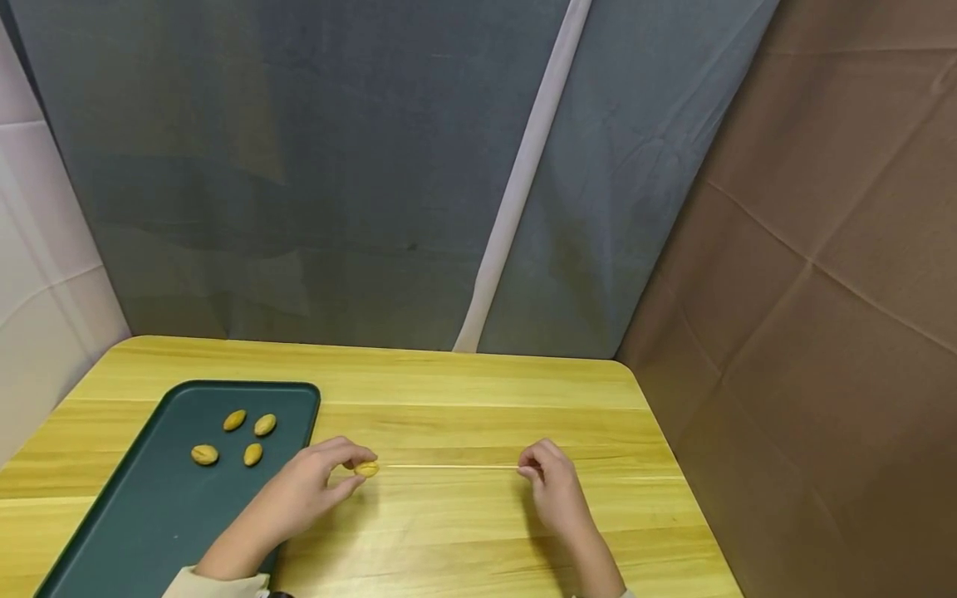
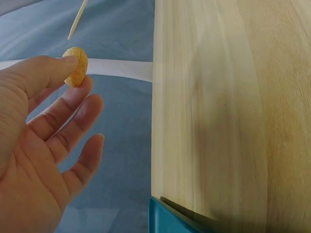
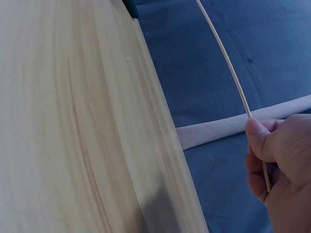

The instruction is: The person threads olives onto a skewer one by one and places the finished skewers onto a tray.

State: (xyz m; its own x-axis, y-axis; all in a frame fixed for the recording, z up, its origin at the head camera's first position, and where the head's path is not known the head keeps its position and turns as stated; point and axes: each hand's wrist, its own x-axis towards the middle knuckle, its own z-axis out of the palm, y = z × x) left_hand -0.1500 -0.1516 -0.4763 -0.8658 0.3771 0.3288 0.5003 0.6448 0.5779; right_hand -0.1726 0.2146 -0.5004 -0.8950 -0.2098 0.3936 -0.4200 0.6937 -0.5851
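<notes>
Nut (image 1: pixel 366 469) held right of tray (image 1: pixel 142 515), pinched by left hand (image 1: pixel 305 490) between thumb and fingertip, other fingers loosely bent. Stick (image 1: pixel 456 467) gripped farther right by right hand (image 1: pixel 555 490), fingers curled; tip just short of nut. Nut could be dropped or finger pricked if tip skids.

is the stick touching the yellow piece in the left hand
No, the left wrist view shows a gap between the stick and the yellow piece in the left hand.
</notes>
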